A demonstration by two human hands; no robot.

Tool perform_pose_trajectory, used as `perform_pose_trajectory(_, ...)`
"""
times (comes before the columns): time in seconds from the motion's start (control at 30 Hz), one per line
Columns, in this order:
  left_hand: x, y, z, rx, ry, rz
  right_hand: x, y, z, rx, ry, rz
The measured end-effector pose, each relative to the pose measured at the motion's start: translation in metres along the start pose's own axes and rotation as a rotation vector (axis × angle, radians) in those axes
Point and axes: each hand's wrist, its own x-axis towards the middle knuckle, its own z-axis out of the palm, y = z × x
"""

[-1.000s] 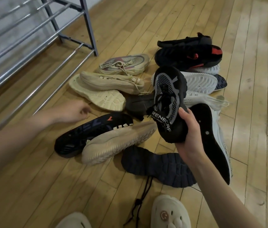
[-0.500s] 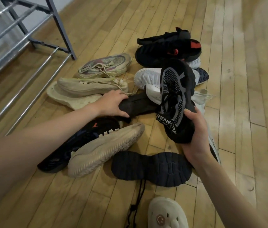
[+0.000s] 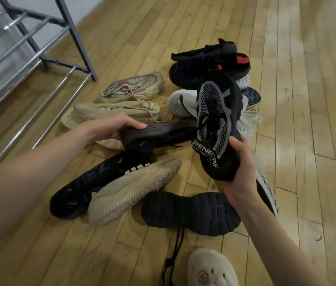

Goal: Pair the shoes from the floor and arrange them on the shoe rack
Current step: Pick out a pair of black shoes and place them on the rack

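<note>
My right hand (image 3: pixel 240 172) grips the heel of a black and grey mesh sneaker (image 3: pixel 216 120) and holds it toe-up above the pile. My left hand (image 3: pixel 113 125) grips the heel end of a second dark sneaker (image 3: pixel 156 134) that lies on its side in the middle of the heap. Around them on the wooden floor lie beige sneakers (image 3: pixel 119 111), a grey and purple sneaker (image 3: pixel 132 87), a black and navy shoe (image 3: pixel 93 182), a tan shoe sole-up (image 3: pixel 134 188), a dark sole (image 3: pixel 192 211), white shoes (image 3: pixel 180 102) and black and red shoes (image 3: pixel 206 62). The metal shoe rack (image 3: pixel 39 44) stands at the upper left.
A cream slipper with a smiley face (image 3: pixel 210 269) shows at the bottom edge, on the wearer's foot. A black drawstring (image 3: pixel 173 252) trails from the dark sole. Bare wooden floor (image 3: pixel 307 100) stretches to the right of the pile.
My left hand reached from the left into the pile and closed round the dark sneaker's heel. My right hand kept hold of the black and grey sneaker.
</note>
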Motion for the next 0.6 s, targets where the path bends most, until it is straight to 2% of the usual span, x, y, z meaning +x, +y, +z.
perform_pose_trajectory(0.1, -0.009, -0.004, 0.001, -0.135, 0.033, -0.053, -0.005, 0.004, 0.007, -0.011, -0.004, -0.003)
perform_pose_trajectory(0.3, -0.029, -0.034, -0.008, -0.295, 0.201, -0.151, -0.011, 0.018, 0.007, -0.026, 0.008, 0.021)
perform_pose_trajectory(0.43, -0.038, -0.055, -0.004, -0.385, 0.379, -0.113, -0.016, 0.023, 0.008, -0.064, 0.017, 0.030)
perform_pose_trajectory(0.5, -0.039, -0.062, -0.006, -0.253, 0.587, -0.104, -0.018, 0.025, 0.009, -0.060, 0.031, 0.046)
perform_pose_trajectory(0.57, -0.042, -0.066, -0.007, 0.125, 0.849, -0.102, -0.020, 0.028, 0.009, -0.061, 0.028, 0.054)
perform_pose_trajectory(0.6, -0.047, -0.066, 0.000, 0.352, 0.966, -0.043, -0.021, 0.029, 0.007, -0.057, 0.026, 0.062)
